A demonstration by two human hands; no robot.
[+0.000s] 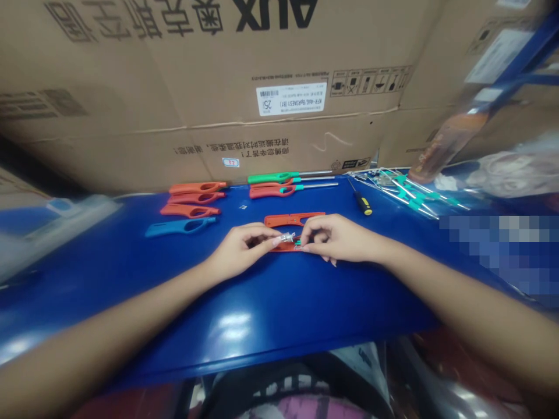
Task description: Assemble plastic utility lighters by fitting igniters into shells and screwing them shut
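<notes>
My left hand point(242, 249) and my right hand point(334, 237) meet at the middle of the blue table point(244, 308). Both pinch a small clear-and-metal part point(288, 237) with a green bit at its right end. They hold it just over an orange lighter shell point(292, 220) that lies open on the table, partly hidden by my fingers. Both hands have their fingers closed in a pinch.
Orange shells point(192, 199) and a blue shell point(179, 226) lie at the left. Assembled green and orange long lighters point(286, 183) rest by the cardboard boxes point(227, 87). A black-and-yellow screwdriver point(360, 201) and a heap of metal tubes with green ends point(410, 192) sit at the right.
</notes>
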